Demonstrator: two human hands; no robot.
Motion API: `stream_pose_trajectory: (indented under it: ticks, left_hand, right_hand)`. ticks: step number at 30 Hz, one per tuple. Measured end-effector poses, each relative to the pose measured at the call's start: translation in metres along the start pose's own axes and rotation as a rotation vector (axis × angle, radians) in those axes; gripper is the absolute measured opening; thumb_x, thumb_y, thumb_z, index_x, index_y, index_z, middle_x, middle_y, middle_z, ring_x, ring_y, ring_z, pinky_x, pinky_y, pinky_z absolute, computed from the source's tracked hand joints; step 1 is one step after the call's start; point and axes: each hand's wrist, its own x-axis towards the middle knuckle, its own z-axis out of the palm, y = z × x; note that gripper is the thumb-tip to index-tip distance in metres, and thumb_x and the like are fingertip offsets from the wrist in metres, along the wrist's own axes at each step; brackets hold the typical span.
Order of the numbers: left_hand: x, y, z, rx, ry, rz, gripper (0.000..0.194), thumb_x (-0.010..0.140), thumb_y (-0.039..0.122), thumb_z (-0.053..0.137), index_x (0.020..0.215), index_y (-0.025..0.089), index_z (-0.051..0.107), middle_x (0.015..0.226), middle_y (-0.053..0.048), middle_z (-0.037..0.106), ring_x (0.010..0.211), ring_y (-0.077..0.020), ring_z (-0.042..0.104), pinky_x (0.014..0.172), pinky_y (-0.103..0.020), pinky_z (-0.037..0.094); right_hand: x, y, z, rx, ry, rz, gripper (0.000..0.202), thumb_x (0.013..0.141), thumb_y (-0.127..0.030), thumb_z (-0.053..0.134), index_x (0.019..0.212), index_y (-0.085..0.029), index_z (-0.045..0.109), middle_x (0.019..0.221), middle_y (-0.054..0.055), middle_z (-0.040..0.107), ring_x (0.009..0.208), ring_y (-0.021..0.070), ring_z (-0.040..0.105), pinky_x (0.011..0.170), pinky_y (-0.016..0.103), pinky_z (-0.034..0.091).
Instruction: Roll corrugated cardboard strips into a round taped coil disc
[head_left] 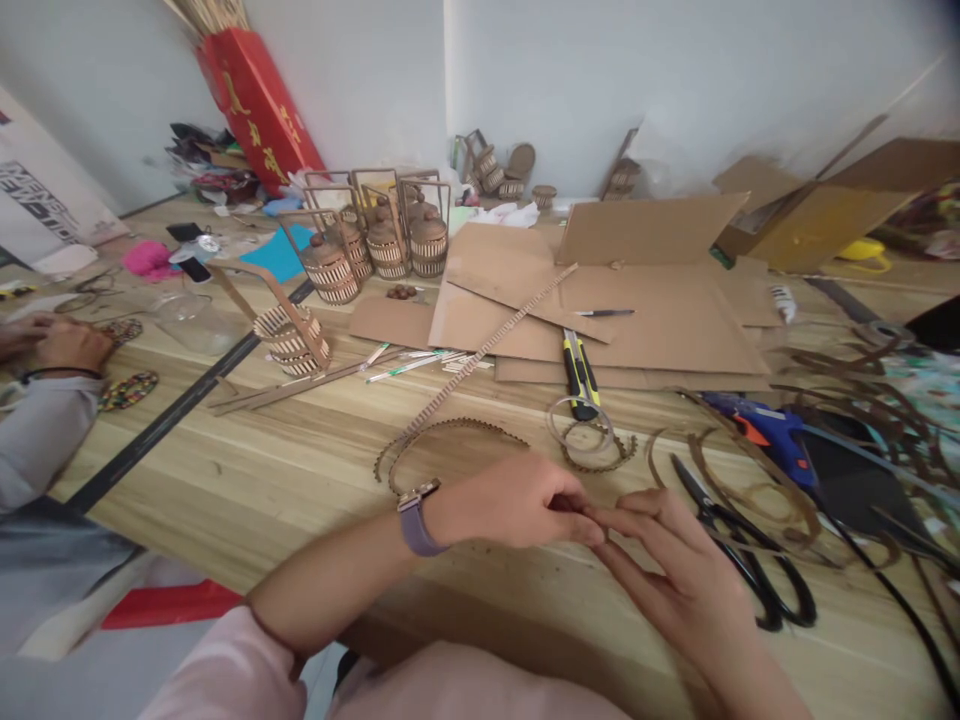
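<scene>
The fingertips of the left hand [517, 505] and the right hand [679, 560] meet above the table [300, 475], pinched close together; whether a small piece is held between them cannot be told, because the fingers hide that spot. A watch [421, 520] is on the left wrist. Just beyond the left hand lies a curved, notched strip [457, 424], and a long striped strip [487, 345] runs from near it up onto the flattened cardboard [667, 310]. A yellow and black utility knife [577, 365] lies by the cardboard's near edge, its lower end at a pale ring [550, 432]. Beside the right hand are black-handled scissors [796, 590], with a blue glue gun [776, 435] farther out. Left of the cardboard stands a small handled basket [289, 340], with more lidded baskets [386, 248] behind it. At far left, a co-worker's hand [71, 345] is near a beaded piece [129, 391].
</scene>
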Motion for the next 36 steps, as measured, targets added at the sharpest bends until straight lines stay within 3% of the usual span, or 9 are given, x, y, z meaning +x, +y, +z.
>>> stream_pose_trajectory:
  ticks: [4, 9, 15, 19, 24, 27, 30, 36]
  left_hand:
    - [0.001, -0.001, 0.001, 0.039, 0.006, -0.022, 0.017, 0.085, 0.034, 0.069, 0.085, 0.017, 0.073, 0.072, 0.002, 0.067, 0.065, -0.011, 0.056, 0.055, -0.02, 0.035]
    - [0.002, -0.006, -0.004, -0.245, -0.144, 0.022, 0.023, 0.08, 0.037, 0.076, 0.093, 0.019, 0.072, 0.081, 0.003, 0.069, 0.073, -0.0109, 0.06, 0.063, -0.017, 0.041]
    - [0.004, -0.011, 0.001, -0.432, -0.201, 0.101, 0.018, 0.083, 0.028, 0.074, 0.098, 0.018, 0.072, 0.086, 0.003, 0.069, 0.08, -0.0111, 0.06, 0.071, -0.017, 0.044]
    - [0.003, -0.009, -0.001, -0.362, -0.198, 0.119, 0.018, 0.084, 0.031, 0.072, 0.097, 0.019, 0.072, 0.084, 0.004, 0.068, 0.077, -0.0109, 0.058, 0.07, -0.017, 0.043]
    - [0.001, -0.003, -0.003, -0.066, -0.048, 0.008, 0.023, 0.086, 0.036, 0.069, 0.094, 0.014, 0.074, 0.076, 0.001, 0.067, 0.068, -0.0113, 0.055, 0.058, -0.02, 0.037]
    - [0.002, -0.002, -0.001, 0.026, -0.038, -0.018, 0.018, 0.086, 0.03, 0.068, 0.092, 0.015, 0.074, 0.078, 0.0, 0.069, 0.068, -0.0116, 0.058, 0.057, -0.02, 0.036]
    - [0.003, -0.004, -0.002, 0.015, -0.096, 0.002, 0.018, 0.086, 0.034, 0.069, 0.091, 0.017, 0.074, 0.076, 0.002, 0.068, 0.068, -0.0111, 0.058, 0.057, -0.019, 0.037]
    - [0.004, -0.01, -0.006, -0.17, -0.214, 0.103, 0.017, 0.084, 0.032, 0.072, 0.095, 0.019, 0.071, 0.081, 0.004, 0.068, 0.073, -0.0103, 0.059, 0.065, -0.017, 0.042]
  right_hand:
    - [-0.001, -0.001, 0.001, -0.074, -0.016, -0.051, 0.011, 0.088, -0.019, 0.065, 0.096, -0.022, 0.072, 0.077, 0.003, 0.065, 0.067, 0.0147, 0.061, 0.06, 0.027, 0.051]
    - [0.002, -0.006, -0.007, 0.121, -0.026, 0.034, 0.011, 0.086, -0.017, 0.067, 0.09, -0.026, 0.07, 0.073, 0.001, 0.064, 0.065, 0.0154, 0.063, 0.054, 0.026, 0.053]
    - [0.004, -0.01, -0.007, 0.323, 0.031, 0.119, 0.001, 0.085, -0.026, 0.072, 0.085, -0.026, 0.071, 0.067, 0.0, 0.062, 0.06, 0.0145, 0.062, 0.051, 0.025, 0.052]
    - [0.009, -0.011, -0.007, 0.322, 0.025, 0.123, 0.008, 0.086, -0.032, 0.071, 0.081, -0.026, 0.071, 0.065, 0.0, 0.061, 0.059, 0.014, 0.061, 0.05, 0.024, 0.051]
    - [0.004, -0.003, -0.003, 0.024, -0.032, 0.009, 0.009, 0.088, -0.023, 0.066, 0.095, -0.025, 0.072, 0.075, 0.003, 0.066, 0.066, 0.0156, 0.065, 0.056, 0.026, 0.052]
    - [0.001, 0.0, 0.0, -0.08, -0.051, -0.072, 0.01, 0.088, -0.019, 0.066, 0.096, -0.023, 0.071, 0.078, 0.004, 0.067, 0.067, 0.0156, 0.064, 0.059, 0.028, 0.052]
    - [0.002, -0.002, -0.003, -0.028, -0.08, -0.074, 0.006, 0.087, -0.019, 0.065, 0.089, -0.023, 0.07, 0.075, 0.003, 0.067, 0.064, 0.0149, 0.063, 0.056, 0.027, 0.051]
    - [0.006, -0.006, -0.01, 0.237, -0.074, 0.055, 0.007, 0.082, -0.019, 0.073, 0.086, -0.025, 0.072, 0.07, 0.002, 0.066, 0.063, 0.0155, 0.065, 0.054, 0.025, 0.054]
